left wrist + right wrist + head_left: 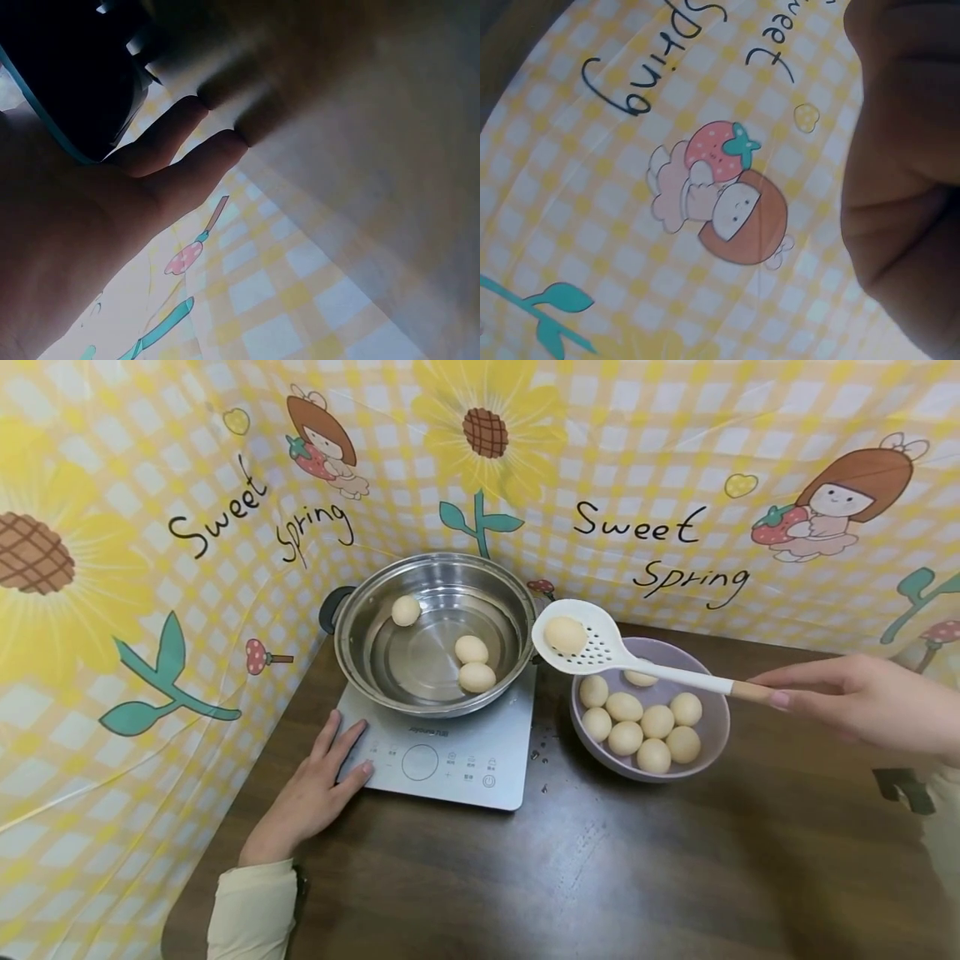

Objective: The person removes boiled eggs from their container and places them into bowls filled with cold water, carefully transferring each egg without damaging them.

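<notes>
Nearest the viewer, a dark wood-look bench point(570, 877) is stretching across the lower part of the head view, and a pale sleeve point(253, 910) is reaching in from the lower left. Out of it, the left hand point(307, 789) is resting at the left edge of a flat silver cooktop point(506, 760); its fingers are spreading apart, its grip wide and holding nothing. To the right of the cooktop, a few water drops point(538, 757) are dotting the bench, and beyond them a lilac bowl point(717, 735) is holding a cluster of pale brown eggs point(624, 738), nine of them showing. From the right side, the right hand point(862, 702) is pinching the wooden end of a slotted spoon point(622, 660), its grip narrow around the handle. The spoon's white head is hovering above the space between bowl and pot, and a single egg point(566, 635) is lying in it, toward the left. A wide steel pot point(358, 639) is standing on the back of the cooktop, with three eggs sitting in what is looking like clear water: one alone at the left, two touching at the right. Farthest back, a yellow-checked cloth point(660, 427) is hanging, showing sunflowers and "Sweet Spring" lettering.
</notes>
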